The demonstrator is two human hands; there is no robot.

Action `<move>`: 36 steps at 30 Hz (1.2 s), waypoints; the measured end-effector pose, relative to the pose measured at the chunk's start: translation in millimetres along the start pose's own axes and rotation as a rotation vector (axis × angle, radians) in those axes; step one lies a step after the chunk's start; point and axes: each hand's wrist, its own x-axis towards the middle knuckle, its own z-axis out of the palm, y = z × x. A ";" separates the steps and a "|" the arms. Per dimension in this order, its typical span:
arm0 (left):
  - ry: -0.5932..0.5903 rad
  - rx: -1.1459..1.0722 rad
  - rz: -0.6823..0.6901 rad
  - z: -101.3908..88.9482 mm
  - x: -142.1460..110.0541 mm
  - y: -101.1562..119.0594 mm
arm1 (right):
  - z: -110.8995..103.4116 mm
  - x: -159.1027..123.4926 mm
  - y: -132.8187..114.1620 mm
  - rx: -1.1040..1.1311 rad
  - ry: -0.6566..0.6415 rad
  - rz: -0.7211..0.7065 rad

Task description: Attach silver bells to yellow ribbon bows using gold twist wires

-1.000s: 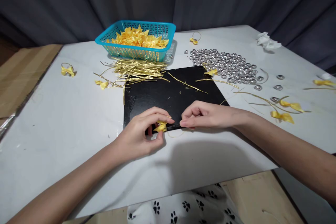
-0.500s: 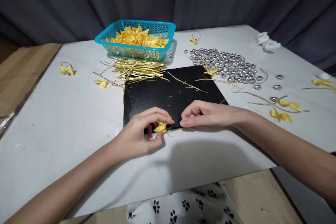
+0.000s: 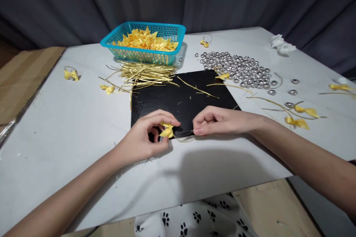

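Note:
My left hand (image 3: 144,137) pinches a small yellow ribbon bow (image 3: 167,131) at the near edge of a black mat (image 3: 180,98). A thin gold wire tie (image 3: 185,139) runs from the bow to my right hand (image 3: 215,120), whose fingertips pinch its end. Both hands rest low over the white table (image 3: 69,126), a short gap between them.
A teal basket (image 3: 144,42) of yellow bows stands at the back, with a heap of gold wire ties (image 3: 144,74) before it. Several silver beads (image 3: 239,68) lie back right. Finished bows (image 3: 297,122) lie right and left (image 3: 71,74). Crumpled tissue (image 3: 282,43) lies far right.
My left hand has turned and shifted slightly left and up with the bow. The right hand has barely moved.

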 end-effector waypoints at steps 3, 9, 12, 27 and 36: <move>-0.019 -0.002 0.000 -0.1 0.0 0.6 | 0.9 0.6 0.3 0.004 0.015 -0.006; -0.078 -0.025 -0.003 -0.4 -1.4 0.9 | 0.9 3.1 2.1 0.014 -0.005 -0.021; -0.097 -0.038 -0.009 0.4 -1.6 0.6 | 1.4 4.0 1.2 0.016 -0.009 -0.027; -0.116 -0.079 -0.069 -1.4 -1.7 0.0 | -0.3 5.3 6.1 0.104 -0.046 -0.040; -0.149 -0.116 -0.072 0.8 -1.8 -1.3 | 1.8 6.0 3.7 0.160 -0.057 -0.022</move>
